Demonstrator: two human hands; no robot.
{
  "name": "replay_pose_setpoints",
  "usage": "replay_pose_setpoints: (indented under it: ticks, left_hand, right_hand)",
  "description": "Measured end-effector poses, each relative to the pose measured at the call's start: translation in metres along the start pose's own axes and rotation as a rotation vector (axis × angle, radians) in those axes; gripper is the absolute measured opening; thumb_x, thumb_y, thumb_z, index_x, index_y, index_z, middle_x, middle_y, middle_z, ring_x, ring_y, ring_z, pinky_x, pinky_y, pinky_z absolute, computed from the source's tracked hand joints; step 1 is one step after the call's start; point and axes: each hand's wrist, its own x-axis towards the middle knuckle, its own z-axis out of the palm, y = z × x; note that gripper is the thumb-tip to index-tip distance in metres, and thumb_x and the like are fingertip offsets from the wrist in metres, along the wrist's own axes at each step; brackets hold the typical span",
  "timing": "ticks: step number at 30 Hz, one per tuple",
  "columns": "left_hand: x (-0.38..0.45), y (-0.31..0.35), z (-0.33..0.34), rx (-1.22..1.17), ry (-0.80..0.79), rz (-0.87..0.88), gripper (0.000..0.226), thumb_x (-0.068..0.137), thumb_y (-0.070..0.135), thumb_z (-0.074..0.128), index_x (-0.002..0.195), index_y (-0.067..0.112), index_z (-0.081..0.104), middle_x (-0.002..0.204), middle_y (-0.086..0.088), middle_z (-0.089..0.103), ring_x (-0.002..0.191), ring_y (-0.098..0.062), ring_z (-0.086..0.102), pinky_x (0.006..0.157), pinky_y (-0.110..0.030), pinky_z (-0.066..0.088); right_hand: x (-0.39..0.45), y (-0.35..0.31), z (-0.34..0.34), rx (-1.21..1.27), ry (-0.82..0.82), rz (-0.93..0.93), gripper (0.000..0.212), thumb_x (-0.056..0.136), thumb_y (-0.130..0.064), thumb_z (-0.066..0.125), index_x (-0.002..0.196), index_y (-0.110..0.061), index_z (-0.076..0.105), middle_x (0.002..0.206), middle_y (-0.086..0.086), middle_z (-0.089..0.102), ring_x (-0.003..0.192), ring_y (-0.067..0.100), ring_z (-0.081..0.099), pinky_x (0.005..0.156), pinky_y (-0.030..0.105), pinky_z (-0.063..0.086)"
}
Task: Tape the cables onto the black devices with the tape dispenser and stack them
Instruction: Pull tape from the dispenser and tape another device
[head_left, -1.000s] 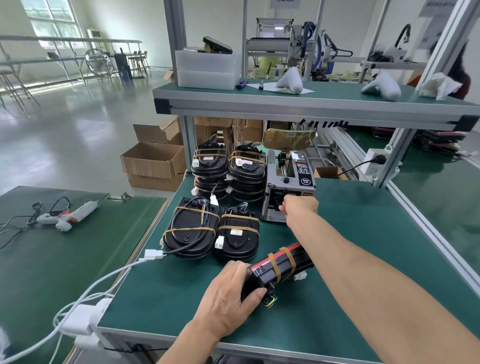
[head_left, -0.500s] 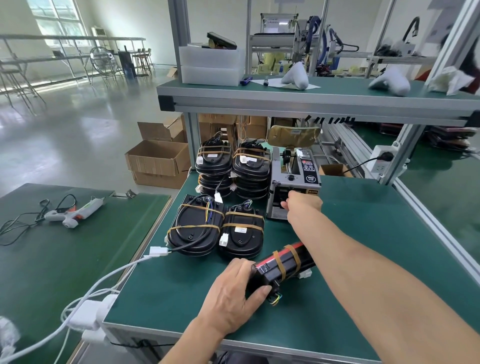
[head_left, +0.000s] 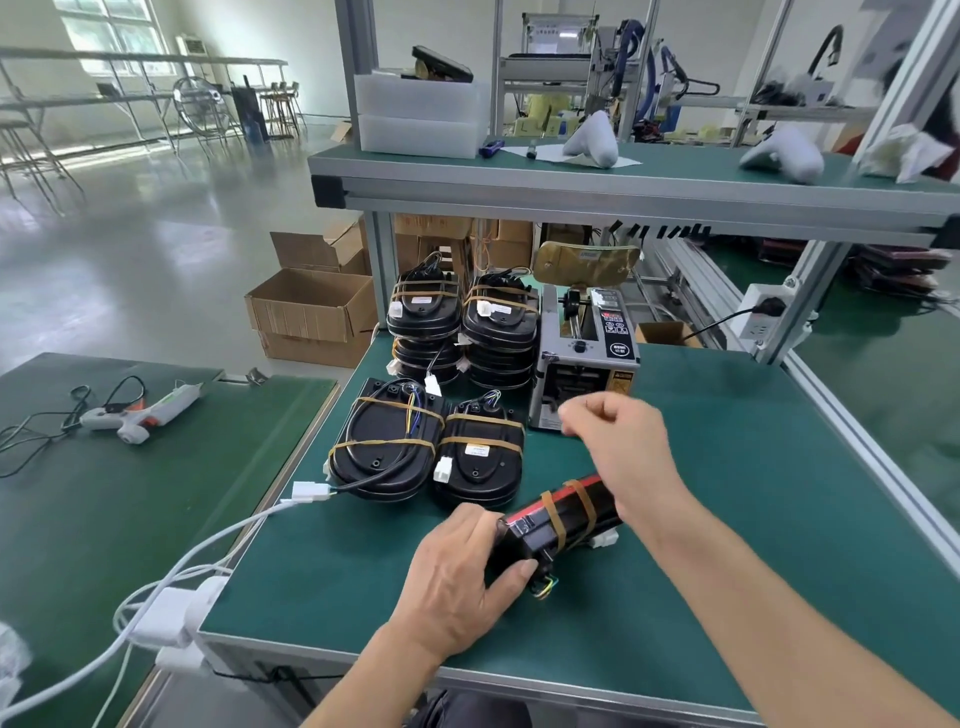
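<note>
My left hand (head_left: 457, 577) grips the near end of a black device (head_left: 550, 530) with a red stripe, which stands on its edge on the green mat and carries two amber tape bands. My right hand (head_left: 613, 441) hovers above that device, just in front of the grey tape dispenser (head_left: 587, 358). Its thumb and fingertips are pinched together as on a short tape strip, but blur hides the strip. Two taped black devices (head_left: 384, 441) (head_left: 480, 457) lie flat side by side behind the held one. Two stacks of taped devices (head_left: 423, 322) (head_left: 498, 327) stand further back.
The dispenser's power cord runs to a white socket (head_left: 763, 317) on the frame at the right. White cables and adapters (head_left: 171, 618) hang off the table's front left corner. A glue gun (head_left: 140, 415) lies on the left table. An overhead shelf (head_left: 571, 192) spans the bench.
My right hand has drawn back from the dispenser's outlet toward the held device, its fingers now pinched. My left hand keeps its grip on the device.
</note>
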Motion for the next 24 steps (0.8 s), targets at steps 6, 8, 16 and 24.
replay_pose_setpoints:
  ticks: [6,8,16,24]
  left_hand:
    - [-0.002,0.001,-0.001,0.044,0.029,0.043,0.031,0.098,0.048,0.061,0.09,0.02,0.051,0.091,0.004,0.06,0.106,-0.026,0.059,0.084,-0.039,0.053]
    - [-0.001,0.001,-0.001,0.032,0.027,0.047,0.028,0.096,0.044,0.064,0.09,0.022,0.048,0.09,0.004,0.058,0.103,-0.025,0.059,0.082,-0.039,0.053]
    - [-0.001,0.002,-0.002,-0.019,0.009,0.051,0.031,0.097,0.043,0.066,0.089,0.027,0.04,0.087,0.004,0.054,0.095,-0.026,0.057,0.075,-0.043,0.053]
    - [-0.001,0.001,-0.001,-0.024,0.016,0.056,0.034,0.097,0.042,0.069,0.089,0.028,0.038,0.085,0.005,0.051,0.092,-0.025,0.055,0.072,-0.041,0.051]
  right_hand:
    - [-0.073,0.031,-0.012,-0.11,-0.063,-0.182,0.016,0.085,-0.024,0.079,0.076,-0.036,0.076,0.115,-0.03,0.067,0.132,-0.01,0.043,0.104,0.016,0.034]
    - [-0.079,0.037,-0.01,-0.139,-0.075,-0.176,0.017,0.087,-0.023,0.078,0.078,-0.037,0.075,0.131,-0.032,0.059,0.144,-0.015,0.022,0.113,0.018,0.022]
    - [-0.093,0.043,0.002,-0.103,-0.084,-0.127,0.013,0.087,-0.026,0.077,0.079,-0.036,0.076,0.152,-0.026,0.045,0.15,-0.015,0.003,0.128,0.047,0.009]
    - [-0.096,0.043,0.007,-0.088,-0.083,-0.111,0.014,0.085,-0.027,0.078,0.075,-0.035,0.075,0.157,-0.026,0.037,0.149,-0.017,-0.003,0.128,0.046,0.009]
